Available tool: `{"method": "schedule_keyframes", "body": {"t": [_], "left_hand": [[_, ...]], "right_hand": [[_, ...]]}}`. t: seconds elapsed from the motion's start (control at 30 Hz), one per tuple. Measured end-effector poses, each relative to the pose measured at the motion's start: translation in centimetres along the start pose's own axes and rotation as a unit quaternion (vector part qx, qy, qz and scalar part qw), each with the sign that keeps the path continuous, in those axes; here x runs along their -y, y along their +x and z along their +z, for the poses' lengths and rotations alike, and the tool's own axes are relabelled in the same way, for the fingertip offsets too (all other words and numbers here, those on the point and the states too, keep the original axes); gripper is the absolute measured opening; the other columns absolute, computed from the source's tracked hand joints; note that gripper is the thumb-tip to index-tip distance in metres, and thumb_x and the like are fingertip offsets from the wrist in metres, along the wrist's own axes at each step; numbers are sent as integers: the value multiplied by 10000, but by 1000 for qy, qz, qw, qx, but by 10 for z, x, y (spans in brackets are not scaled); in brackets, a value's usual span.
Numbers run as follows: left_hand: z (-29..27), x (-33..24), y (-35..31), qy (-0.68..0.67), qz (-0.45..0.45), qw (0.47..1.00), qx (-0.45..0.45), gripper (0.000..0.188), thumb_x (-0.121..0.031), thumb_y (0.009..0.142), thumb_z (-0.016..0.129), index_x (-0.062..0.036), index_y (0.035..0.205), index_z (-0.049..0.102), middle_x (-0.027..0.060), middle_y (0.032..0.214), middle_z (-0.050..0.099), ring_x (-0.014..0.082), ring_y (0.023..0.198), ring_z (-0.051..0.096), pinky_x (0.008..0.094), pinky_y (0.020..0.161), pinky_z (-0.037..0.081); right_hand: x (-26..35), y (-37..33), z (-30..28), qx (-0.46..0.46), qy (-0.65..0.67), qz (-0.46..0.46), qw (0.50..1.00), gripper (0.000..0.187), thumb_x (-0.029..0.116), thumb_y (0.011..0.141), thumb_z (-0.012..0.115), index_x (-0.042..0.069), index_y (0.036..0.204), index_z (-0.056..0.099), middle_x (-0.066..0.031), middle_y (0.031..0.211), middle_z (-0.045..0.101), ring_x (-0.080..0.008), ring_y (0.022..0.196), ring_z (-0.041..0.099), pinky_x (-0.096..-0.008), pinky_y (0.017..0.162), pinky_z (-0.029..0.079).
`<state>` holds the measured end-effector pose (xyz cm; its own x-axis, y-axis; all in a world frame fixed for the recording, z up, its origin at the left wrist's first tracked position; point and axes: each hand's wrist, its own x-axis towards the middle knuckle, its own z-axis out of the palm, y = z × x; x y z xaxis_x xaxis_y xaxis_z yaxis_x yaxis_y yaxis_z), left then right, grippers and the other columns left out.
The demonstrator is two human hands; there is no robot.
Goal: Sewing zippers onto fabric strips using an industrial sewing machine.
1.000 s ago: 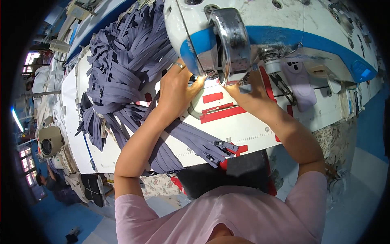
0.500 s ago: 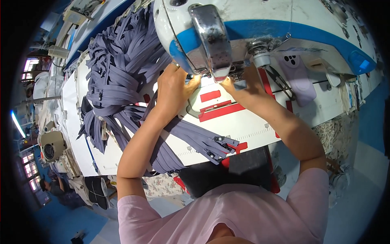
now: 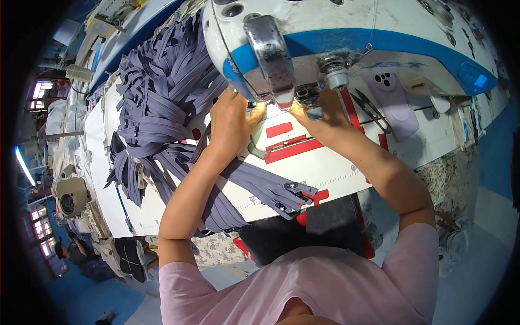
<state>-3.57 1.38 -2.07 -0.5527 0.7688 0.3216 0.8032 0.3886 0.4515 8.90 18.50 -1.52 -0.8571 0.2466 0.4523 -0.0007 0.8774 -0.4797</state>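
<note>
Evidently, in the head view, a flat white bench is topped by a bulky white sewing machine with a blue band. A large heap of grey-violet fabric zippers is piled on the left part of the bench, and some strands, with black sliders near their ends, are stretched under the left forearm to the front edge. The left hand is placed just left of the machine's needle area, its fingers bent; whether anything is grasped cannot be told. The right hand is held opposite, partly hidden by metal machine parts, and its grip cannot be told either. Between the hands, flat red tape strips are stuck down. To the right, dark metal thread snips are laid beside a lilac phone.
</note>
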Motion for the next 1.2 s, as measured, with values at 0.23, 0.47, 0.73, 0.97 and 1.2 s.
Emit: {"method": "schedule_keyframes", "body": {"t": [0.23,0.47,0.73,0.97,1.2], "left_hand": [[1,-1,-2,1,-4,1000,-3,240,-128,793,792,-2,975,701,175,942,642,371,829,649,447,707,515],[-1,-6,0,22,18,1000,-1,295,-114,794,787,-25,1053,677,170,971,639,371,868,646,448,730,513],[-1,1,1,40,7,999,1,309,-129,817,776,-21,1075,644,170,1002,630,370,865,652,462,725,517],[-29,-20,-7,118,-23,992,34,317,-275,887,746,-30,1051,628,155,996,622,363,788,669,460,652,519],[-154,46,13,-114,-212,966,-94,198,-170,952,649,1,1024,716,74,894,740,123,709,679,273,668,522]], "right_hand": [[-5,0,-2,27,-3,-5,1000,168,129,759,709,-15,843,731,-197,1006,670,-362,1058,574,-453,951,436],[0,1,-5,-11,-31,-24,999,155,97,732,708,-5,844,740,-187,998,670,-340,1061,578,-453,953,434],[-2,13,-7,203,-26,103,973,448,372,871,749,-31,1060,694,-237,1043,703,-381,963,672,-425,833,530],[-15,2,-7,5,55,-35,998,110,42,741,643,-8,835,614,-189,952,639,-360,991,578,-442,888,450],[-22,-2,-3,9,122,-39,992,104,84,787,610,2,806,549,-206,876,591,-380,906,559,-473,826,443]]}}
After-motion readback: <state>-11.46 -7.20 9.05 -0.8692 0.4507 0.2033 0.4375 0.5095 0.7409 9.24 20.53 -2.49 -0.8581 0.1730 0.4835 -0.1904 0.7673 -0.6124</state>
